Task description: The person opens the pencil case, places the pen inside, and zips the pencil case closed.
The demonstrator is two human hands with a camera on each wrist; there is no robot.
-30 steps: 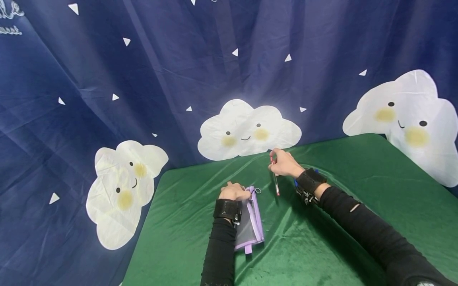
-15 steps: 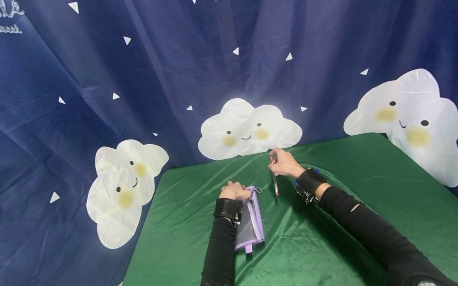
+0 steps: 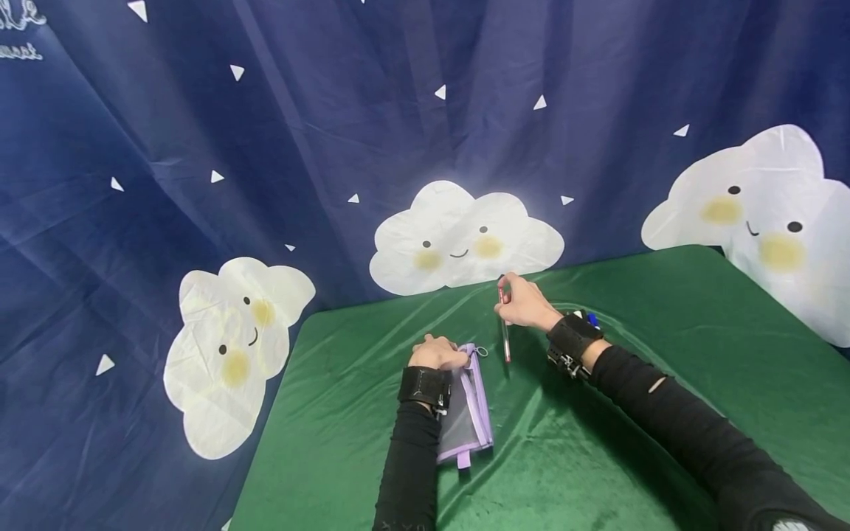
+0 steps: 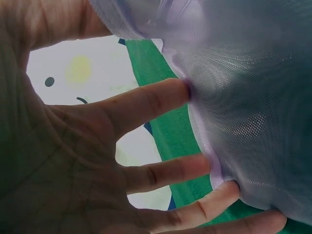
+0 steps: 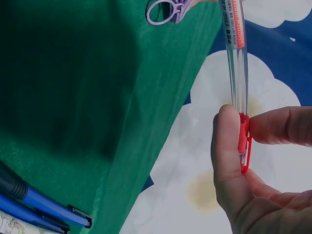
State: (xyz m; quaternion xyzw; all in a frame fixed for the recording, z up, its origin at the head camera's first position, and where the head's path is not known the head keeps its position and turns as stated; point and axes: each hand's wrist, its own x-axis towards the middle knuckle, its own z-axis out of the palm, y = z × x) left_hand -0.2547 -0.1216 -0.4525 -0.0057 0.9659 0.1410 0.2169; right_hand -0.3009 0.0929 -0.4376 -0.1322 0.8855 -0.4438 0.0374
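Note:
In the head view, my left hand (image 3: 436, 354) holds the far end of a purple-edged grey mesh zip pouch (image 3: 458, 431) lying on the cloth. Its thumb is by the zip end; in the left wrist view the fingertips touch the purple edge of the mesh (image 4: 234, 122), while part of the thumb is hidden. My right hand (image 3: 527, 304), farther back and to the right, pinches a clear pen with a red cap (image 3: 507, 344) above the cloth. Seen from the right wrist, thumb and fingers grip the red cap end of this pen (image 5: 238, 73).
Two blue-and-black pens (image 5: 53, 204) lie beneath my right wrist, beside a white printed item (image 5: 12, 223) cut off by the frame. A ring hangs from the pouch's zip (image 5: 161, 12). Green cloth (image 3: 332, 413) covers the table; a navy cloud-print curtain (image 3: 299, 110) hangs behind.
The red-capped pen's lower end has swung slightly left in my right hand. My left hand keeps its place on the pouch; the whole view has shifted slightly.

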